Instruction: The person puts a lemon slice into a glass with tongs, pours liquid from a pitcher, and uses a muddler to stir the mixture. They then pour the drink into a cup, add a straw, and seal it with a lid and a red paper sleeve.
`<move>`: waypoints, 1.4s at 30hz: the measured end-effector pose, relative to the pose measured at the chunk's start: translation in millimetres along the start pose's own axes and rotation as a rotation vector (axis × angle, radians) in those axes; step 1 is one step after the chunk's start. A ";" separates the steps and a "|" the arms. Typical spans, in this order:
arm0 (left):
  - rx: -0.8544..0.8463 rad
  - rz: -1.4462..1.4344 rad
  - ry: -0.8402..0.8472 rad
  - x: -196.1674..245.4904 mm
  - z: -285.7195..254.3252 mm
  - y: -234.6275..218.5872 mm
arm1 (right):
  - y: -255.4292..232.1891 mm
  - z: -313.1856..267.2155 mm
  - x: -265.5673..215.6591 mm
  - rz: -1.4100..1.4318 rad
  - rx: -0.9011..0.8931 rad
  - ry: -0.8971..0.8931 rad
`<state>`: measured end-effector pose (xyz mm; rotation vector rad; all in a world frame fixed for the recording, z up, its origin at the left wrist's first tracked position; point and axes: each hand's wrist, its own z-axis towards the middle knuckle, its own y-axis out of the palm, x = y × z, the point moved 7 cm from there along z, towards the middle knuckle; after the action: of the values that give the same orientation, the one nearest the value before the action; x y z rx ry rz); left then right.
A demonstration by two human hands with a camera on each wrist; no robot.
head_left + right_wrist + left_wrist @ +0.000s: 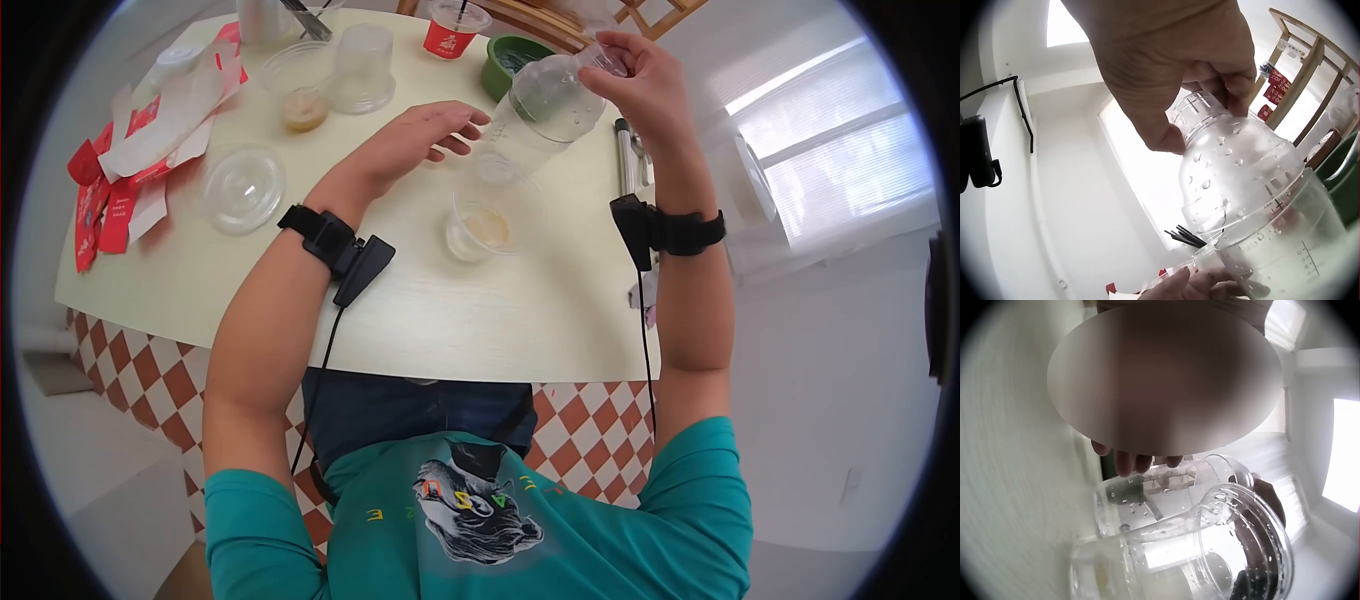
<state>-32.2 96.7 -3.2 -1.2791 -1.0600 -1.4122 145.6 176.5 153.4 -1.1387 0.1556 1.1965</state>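
My right hand (648, 85) pinches the narrow cap of a clear plastic shaker (560, 105) between thumb and fingers. Water drops cling to the shaker's wall, and measuring marks (1310, 256) show lower down. My left hand (415, 145) is beside the shaker's lower part, fingers loosely bent and holding nothing. On the near side of the shaker stands a clear plastic cup (462, 240) with a little pale brown liquid at its bottom. The left wrist view shows the cup's wide rim (1288, 562) in front of the shaker; a blurred patch covers most of that hand.
Torn red-and-white packaging (165, 150) and a clear domed lid (243, 190) lie at the left. Farther back are an upturned clear container (362, 65), a small tub of brown liquid (303, 112), a red cup (450, 40) and a green bowl (495, 75). A metal tool (627, 160) lies at the right.
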 end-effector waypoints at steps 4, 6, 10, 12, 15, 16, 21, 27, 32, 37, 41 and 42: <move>-0.009 0.015 -0.010 1.2 1.1 2.8 | 8.1 0.3 0.4 -0.127 -0.045 -0.064; -0.011 0.020 -0.007 2.1 1.3 3.5 | 10.3 -2.2 2.7 -0.123 -0.056 -0.051; -0.010 0.022 -0.021 0.3 0.8 1.6 | 18.2 -8.1 1.8 -0.110 -0.088 -0.056; -0.013 0.016 -0.020 -0.7 1.3 1.5 | 21.4 -12.2 -2.7 -0.162 -0.083 -0.091; -0.010 0.007 -0.023 -3.4 1.5 -1.3 | 24.7 -14.1 -11.1 -0.222 -0.081 -0.120; -0.004 0.003 -0.030 -4.9 1.6 -2.4 | 25.4 -14.9 -12.4 -0.228 -0.087 -0.114; -0.002 -0.014 -0.046 -13.7 4.2 -7.3 | 25.8 -16.6 -10.6 -0.308 -0.031 -0.133; 0.035 -0.069 -0.103 -14.3 3.9 -10.4 | -6.0 -26.3 12.7 -0.625 0.010 0.037; 0.046 -0.074 -0.102 -13.4 4.8 -9.6 | -47.2 -28.4 53.8 -0.793 0.089 0.191; 0.080 -0.015 -0.094 -15.5 4.9 -13.2 | -60.2 -26.4 74.8 -0.921 0.133 0.221; 0.080 -0.017 -0.105 -20.8 7.8 -16.0 | -56.1 -29.5 76.5 -1.014 0.197 0.264; 0.083 -0.019 -0.107 -22.0 8.0 -16.8 | -53.2 -30.4 73.2 -1.014 0.200 0.269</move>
<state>-46.4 109.7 -24.7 -1.2989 -1.1928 -1.3119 232.2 205.1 125.0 -0.9868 -0.0999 0.1259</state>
